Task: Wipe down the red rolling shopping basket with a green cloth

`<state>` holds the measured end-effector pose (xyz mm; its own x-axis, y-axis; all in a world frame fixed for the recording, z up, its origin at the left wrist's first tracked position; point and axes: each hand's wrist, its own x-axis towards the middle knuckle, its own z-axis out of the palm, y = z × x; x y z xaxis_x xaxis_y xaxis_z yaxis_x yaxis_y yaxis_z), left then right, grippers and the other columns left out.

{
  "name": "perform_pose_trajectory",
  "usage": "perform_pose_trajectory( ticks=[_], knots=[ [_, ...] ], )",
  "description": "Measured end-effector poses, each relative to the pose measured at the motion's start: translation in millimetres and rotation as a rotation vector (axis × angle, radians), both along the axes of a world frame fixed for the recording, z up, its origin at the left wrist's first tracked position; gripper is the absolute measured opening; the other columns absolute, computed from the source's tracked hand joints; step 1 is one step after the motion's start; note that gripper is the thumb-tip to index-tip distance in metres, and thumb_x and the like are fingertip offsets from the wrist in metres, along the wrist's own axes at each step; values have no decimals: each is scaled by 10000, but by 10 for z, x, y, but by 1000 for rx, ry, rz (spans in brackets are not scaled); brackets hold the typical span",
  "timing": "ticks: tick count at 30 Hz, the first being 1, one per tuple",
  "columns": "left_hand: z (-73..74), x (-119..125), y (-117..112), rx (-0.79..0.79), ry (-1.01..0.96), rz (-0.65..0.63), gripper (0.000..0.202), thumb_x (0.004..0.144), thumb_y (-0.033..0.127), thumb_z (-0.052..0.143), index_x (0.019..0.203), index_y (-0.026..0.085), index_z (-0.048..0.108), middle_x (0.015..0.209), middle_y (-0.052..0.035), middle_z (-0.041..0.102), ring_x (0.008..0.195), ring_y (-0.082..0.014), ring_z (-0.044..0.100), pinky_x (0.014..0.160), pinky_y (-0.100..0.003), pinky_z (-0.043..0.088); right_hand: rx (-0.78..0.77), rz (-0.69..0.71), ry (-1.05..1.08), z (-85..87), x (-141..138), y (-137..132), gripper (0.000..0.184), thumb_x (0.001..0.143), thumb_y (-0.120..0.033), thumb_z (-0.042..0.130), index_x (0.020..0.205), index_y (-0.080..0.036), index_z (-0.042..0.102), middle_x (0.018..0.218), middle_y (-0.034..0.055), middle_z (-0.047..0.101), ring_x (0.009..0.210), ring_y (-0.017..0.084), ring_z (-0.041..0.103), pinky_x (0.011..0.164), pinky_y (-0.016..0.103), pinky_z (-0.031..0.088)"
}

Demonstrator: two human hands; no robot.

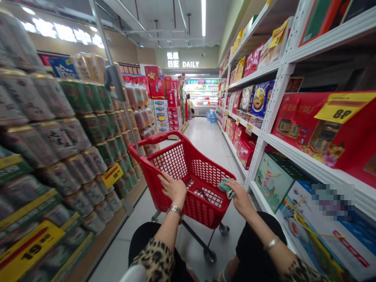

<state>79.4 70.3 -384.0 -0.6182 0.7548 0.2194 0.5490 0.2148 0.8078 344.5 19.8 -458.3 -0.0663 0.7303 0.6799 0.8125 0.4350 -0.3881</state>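
A red plastic shopping cart (164, 197) stands sideways across the aisle in front of my knees, its handle at the left. My left hand (174, 190) rests against the near side of the basket, fingers stretched out and apart, with nothing in it. In my right hand (241, 199) is a green cloth (226, 187), bunched under the fingers. The cloth touches the rim at the cart's right end. Through the lattice walls the basket floor shows, with dark bars below it.
Stacked drink cans (70, 137) line the left, with a metal pole (102, 39) beside them. White shelves (276, 90) with boxed goods run along the right, close to my right arm. Down the aisle are red cartons (173, 94), blue water bottles (212, 116) and a distant person (190, 103).
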Motion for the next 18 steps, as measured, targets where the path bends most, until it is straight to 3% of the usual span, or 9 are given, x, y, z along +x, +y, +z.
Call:
perform_pose_trajectory(
  ticks=[3, 6, 11, 13, 15, 18],
  knots=[
    [-49, 186, 5, 67, -35, 28, 797, 845, 176, 506, 1588, 106, 225, 1653, -291, 170, 1508, -415, 279, 1185, -614, 294, 1, 36, 81, -37, -213, -215, 725, 632, 12, 364, 1212, -248, 712, 1279, 56, 708, 1212, 202, 647, 1039, 443, 538],
    [-100, 367, -27, 94, -59, 22, 789, 870, 276, 554, 1579, 111, 249, 1644, -303, 185, 1508, -433, 266, 1174, -615, 313, -17, 62, 74, 21, -414, -375, 748, 637, 10, 370, 1267, -247, 682, 1328, 50, 684, 1236, 199, 629, 1061, 435, 520],
    [-249, 589, -302, 3, 104, -146, 768, 920, 445, 507, 1575, 112, 282, 1645, -299, 186, 1464, -439, 358, 1132, -618, 374, -61, -23, -106, 199, -621, -351, 838, 639, 43, 400, 1392, -262, 606, 1442, 42, 608, 1233, 236, 602, 1029, 442, 491],
    [-271, 543, -408, 16, 167, -238, 712, 922, 430, 514, 1561, 172, 333, 1637, -260, 253, 1428, -406, 426, 1125, -622, 378, -55, -47, -219, 202, -608, -279, 837, 673, 53, 411, 1418, -283, 585, 1480, 32, 575, 1204, 263, 594, 1004, 461, 475],
    [-188, 361, -427, 127, 229, -274, 629, 932, 394, 507, 1523, 206, 402, 1583, -215, 385, 1416, -350, 450, 1154, -589, 355, -18, -70, -303, 150, -514, -200, 828, 701, 59, 413, 1427, -302, 577, 1497, 28, 559, 1173, 279, 586, 991, 478, 453],
    [177, -119, -234, 335, 334, -193, 581, 939, 405, 505, 1462, 156, 466, 1475, -212, 506, 1412, -323, 436, 1205, -548, 282, 24, -91, -329, 53, -255, -88, 820, 703, 69, 405, 1399, -316, 602, 1486, 26, 569, 1172, 277, 574, 994, 473, 428]
  ],
)
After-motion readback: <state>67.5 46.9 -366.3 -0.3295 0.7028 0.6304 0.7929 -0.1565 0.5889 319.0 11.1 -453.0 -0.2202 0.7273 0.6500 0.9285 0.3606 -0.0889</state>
